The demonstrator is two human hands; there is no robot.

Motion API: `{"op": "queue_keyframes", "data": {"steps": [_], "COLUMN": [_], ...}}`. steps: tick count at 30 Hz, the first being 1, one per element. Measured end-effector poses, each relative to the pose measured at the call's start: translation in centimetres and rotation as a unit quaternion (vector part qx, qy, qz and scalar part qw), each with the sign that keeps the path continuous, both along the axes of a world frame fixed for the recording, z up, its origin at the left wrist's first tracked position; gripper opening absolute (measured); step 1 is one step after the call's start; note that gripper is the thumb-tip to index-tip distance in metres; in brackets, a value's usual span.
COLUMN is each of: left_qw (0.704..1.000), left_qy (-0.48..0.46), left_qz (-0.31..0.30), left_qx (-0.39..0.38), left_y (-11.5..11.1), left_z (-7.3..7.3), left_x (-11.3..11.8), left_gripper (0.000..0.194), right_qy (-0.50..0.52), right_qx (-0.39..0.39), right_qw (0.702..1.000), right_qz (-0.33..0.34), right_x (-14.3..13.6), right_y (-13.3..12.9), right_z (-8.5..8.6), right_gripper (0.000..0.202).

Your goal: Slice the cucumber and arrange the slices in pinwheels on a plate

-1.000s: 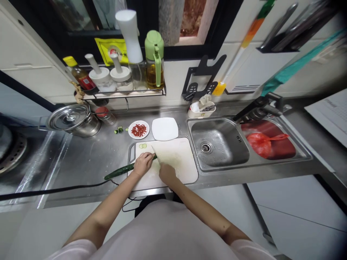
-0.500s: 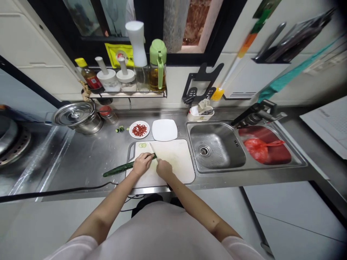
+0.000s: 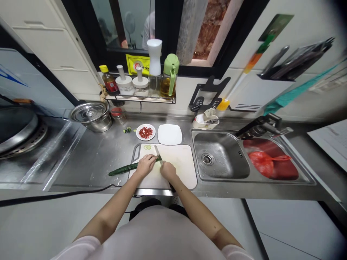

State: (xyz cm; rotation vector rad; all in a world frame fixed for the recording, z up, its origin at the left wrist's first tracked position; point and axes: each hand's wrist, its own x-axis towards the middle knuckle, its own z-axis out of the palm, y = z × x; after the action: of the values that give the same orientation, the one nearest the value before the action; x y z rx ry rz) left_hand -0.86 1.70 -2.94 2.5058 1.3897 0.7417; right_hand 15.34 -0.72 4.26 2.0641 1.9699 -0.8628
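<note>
A long green cucumber (image 3: 122,169) lies across the left edge of the white cutting board (image 3: 184,166). My left hand (image 3: 145,166) is closed over it near its right end. In my right hand (image 3: 168,171) is a knife (image 3: 158,152), its blade pointing away from me and touching or very near the cucumber's end; the handle is hidden by my fingers. Pale cucumber slices (image 3: 147,147) rest at the board's far left corner. Beyond the board are a round plate (image 3: 138,135) with chopped red pieces (image 3: 145,132) and a square white plate (image 3: 170,134).
Right of the board is a steel sink (image 3: 219,155), with a red plastic bag (image 3: 261,163) in its second basin. A lidded pot (image 3: 99,121) and a small jar (image 3: 118,116) stand back left. Bottles line a wall shelf (image 3: 151,99). A black cable (image 3: 67,194) runs along the counter's front edge.
The camera view has tilted and shifted, so the scene sits further right and lower. The knife blade shows more of its broad side. Both hands keep their holds.
</note>
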Motion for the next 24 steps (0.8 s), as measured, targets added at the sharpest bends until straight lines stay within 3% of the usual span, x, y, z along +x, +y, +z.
{"op": "queue_keyframes", "data": {"steps": [17, 21, 24], "left_qw": [1.0, 0.995, 0.986], "left_qy": [-0.024, -0.063, -0.109], "left_qz": [0.018, 0.077, 0.13], "left_qx": [0.002, 0.008, -0.009], "left_y": [-1.6, -2.5, -2.7], "left_z": [0.4, 0.6, 1.4], "left_x": [-0.1, -0.2, 0.3], "left_gripper": [0.024, 0.021, 0.02], "right_qy": [-0.113, -0.125, -0.127], "right_qx": [0.047, 0.082, 0.105], "right_qw": [0.992, 0.989, 0.986], "right_qz": [0.015, 0.014, 0.027], "right_x": [4.2, 4.7, 5.0], "right_y": [-3.1, -3.6, -3.8], "right_z": [0.7, 0.4, 0.1], "right_gripper": [0.035, 0.037, 0.042]}}
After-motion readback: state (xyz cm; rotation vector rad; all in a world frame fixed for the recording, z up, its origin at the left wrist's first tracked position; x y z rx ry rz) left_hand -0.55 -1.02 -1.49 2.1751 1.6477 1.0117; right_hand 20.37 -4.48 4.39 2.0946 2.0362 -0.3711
